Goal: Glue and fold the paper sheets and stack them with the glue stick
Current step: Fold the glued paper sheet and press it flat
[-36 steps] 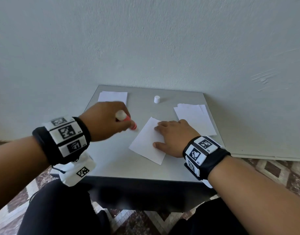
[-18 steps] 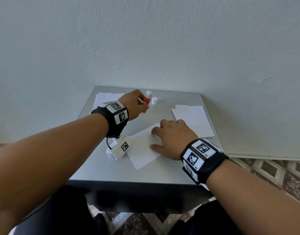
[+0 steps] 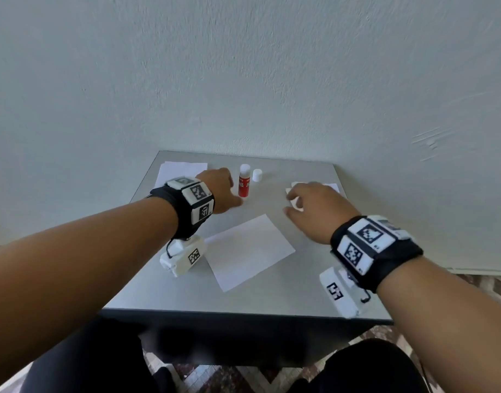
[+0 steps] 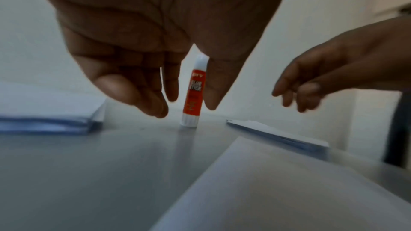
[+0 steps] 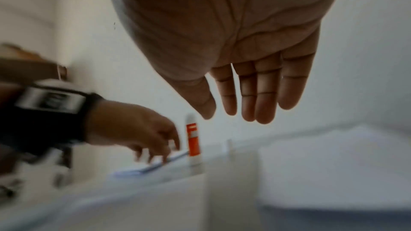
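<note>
The left hand (image 3: 219, 191) has just let go of the glue stick (image 3: 244, 181), which now stands upright just right of its loose, empty fingers; gluing of this sheet looks done, so folding is likely next. The cap (image 3: 257, 175) sits just beyond the stick. The sheet (image 3: 248, 251) the right hand pinned half a second ago lies free between the wrists. The right hand (image 3: 314, 208) has lifted and reaches, fingers extended and empty, over the paper stack (image 3: 333, 188).
</note>
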